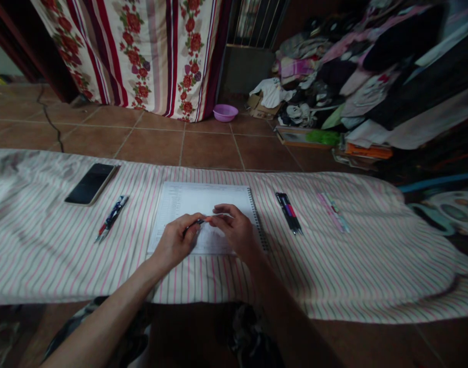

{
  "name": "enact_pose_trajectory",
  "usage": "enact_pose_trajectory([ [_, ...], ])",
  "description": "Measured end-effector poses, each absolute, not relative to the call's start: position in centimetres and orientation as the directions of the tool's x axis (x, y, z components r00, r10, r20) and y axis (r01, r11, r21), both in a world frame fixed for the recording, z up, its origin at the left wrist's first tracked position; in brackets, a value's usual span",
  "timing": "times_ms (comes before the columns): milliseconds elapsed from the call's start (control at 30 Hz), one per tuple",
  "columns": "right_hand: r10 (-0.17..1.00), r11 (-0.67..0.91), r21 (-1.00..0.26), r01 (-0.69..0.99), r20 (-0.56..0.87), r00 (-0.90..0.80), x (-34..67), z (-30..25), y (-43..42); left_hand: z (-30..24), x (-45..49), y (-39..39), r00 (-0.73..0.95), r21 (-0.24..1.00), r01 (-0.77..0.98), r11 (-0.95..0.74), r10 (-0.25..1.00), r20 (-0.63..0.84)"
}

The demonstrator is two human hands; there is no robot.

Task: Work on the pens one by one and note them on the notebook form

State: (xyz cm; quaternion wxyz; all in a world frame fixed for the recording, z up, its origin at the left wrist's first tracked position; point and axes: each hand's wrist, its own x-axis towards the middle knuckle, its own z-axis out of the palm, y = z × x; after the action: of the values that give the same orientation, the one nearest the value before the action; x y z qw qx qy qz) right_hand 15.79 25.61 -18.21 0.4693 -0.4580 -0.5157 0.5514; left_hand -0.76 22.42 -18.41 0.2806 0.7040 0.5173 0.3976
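Observation:
Both hands meet over a spiral-bound notebook that lies open on a striped cloth. My left hand is closed around the dark end of a pen. My right hand pinches the pen's other, lighter end with its fingertips. The pen is held level just above the page. Two pens lie to the left of the notebook, and a bundle of pens lies to its right.
A black phone rests on the cloth at the left. A pale ruler-like strip lies further right. Beyond the cloth are brown floor tiles, a purple bowl, a floral curtain and a heap of clothes.

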Motion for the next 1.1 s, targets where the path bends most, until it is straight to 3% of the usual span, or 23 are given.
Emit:
enact_pose_trajectory([
  [300, 0.992, 0.109, -0.994, 0.018, 0.108, -0.061, 15.8, -18.4, 25.8, -18.9, -0.6, 22.4, 0.1, 0.867, 0.435, -0.243, 0.97, 0.221],
  [500, 0.947, 0.322, -0.935, 0.147, 0.319, -0.049, 16.0, -18.5, 25.9, -18.9, -0.2, 22.2, 0.065, 0.965, 0.257, -0.055, 0.997, 0.04],
  [700, 0.972, 0.228, -0.968, 0.106, 0.219, -0.087, 16.1, -18.9, 25.9, -19.1, -0.1, 22.2, 0.084, 0.995, 0.068, 0.077, 0.993, -0.083],
  [867, 0.976, 0.215, -0.968, 0.13, 0.21, -0.049, 16.1, -18.8, 25.9, -19.4, -0.3, 22.3, 0.089, 0.997, 0.022, 0.08, 0.993, -0.082],
  [1100, 0.956, 0.293, -0.944, 0.155, 0.29, -0.041, 16.2, -18.8, 26.0, -19.3, -0.3, 22.3, 0.089, 0.994, -0.015, 0.107, 0.99, -0.105],
])
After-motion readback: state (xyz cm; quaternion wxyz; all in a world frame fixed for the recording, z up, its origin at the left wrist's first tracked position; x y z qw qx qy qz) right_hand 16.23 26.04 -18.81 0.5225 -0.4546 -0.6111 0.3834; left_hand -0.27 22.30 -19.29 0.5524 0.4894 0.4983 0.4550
